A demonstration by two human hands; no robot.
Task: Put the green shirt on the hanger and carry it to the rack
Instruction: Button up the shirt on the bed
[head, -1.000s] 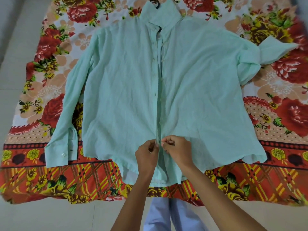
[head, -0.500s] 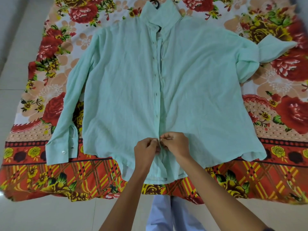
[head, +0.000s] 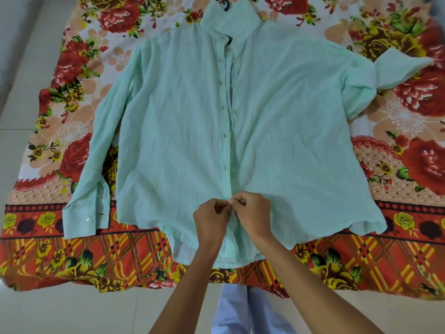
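Observation:
The green shirt (head: 173, 131) lies flat and face up on a floral bedsheet, collar at the far end. A black hanger (head: 222, 3) sits inside it; only its hook shows above the collar. My left hand (head: 212, 219) and my right hand (head: 252, 213) meet low on the button placket. Each pinches one edge of the shirt front there, fingertips pressed together. The left sleeve runs straight down the near left side; the right sleeve is folded out to the far right.
The red and orange floral bedsheet (head: 397, 249) is spread over a pale tiled floor (head: 72, 309). My legs in light trousers (head: 243, 309) stand at the sheet's near edge. No rack is in view.
Both hands have crept slightly up the placket and stayed pinched together. The shirt has barely shifted.

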